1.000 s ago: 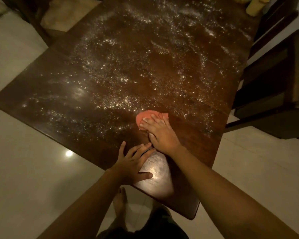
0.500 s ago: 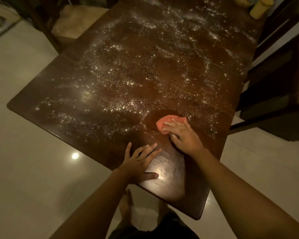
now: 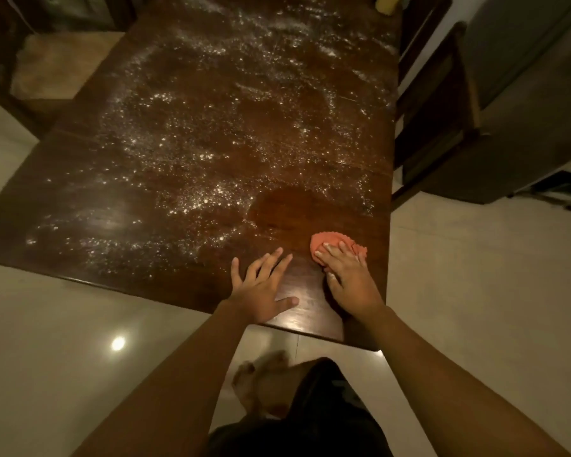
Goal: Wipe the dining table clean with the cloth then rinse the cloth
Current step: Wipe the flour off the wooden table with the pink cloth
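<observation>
A dark wooden dining table (image 3: 185, 285) fills the upper view, dusted with white powder over most of its top. A bare wiped patch (image 3: 290, 209) shows near its right front corner. The orange-pink cloth (image 3: 327, 240) lies bunched on the table close to the right edge. My right hand (image 3: 346, 278) presses flat on the cloth, fingers spread over it, covering its near part. My left hand (image 3: 261, 285) rests flat on the table beside it, fingers apart, holding nothing.
A dark wooden chair (image 3: 442, 103) stands along the table's right side, with a grey appliance (image 3: 534, 94) behind it. Another chair with a beige seat cushion (image 3: 56, 64) sits at the far left. A yellow object (image 3: 388, 3) stands at the table's far end. Pale tiled floor (image 3: 63, 341) surrounds me.
My right hand has slid the cloth to the right and toward the table's right edge, leaving a wiped patch behind. My left hand stays planted near the front edge.
</observation>
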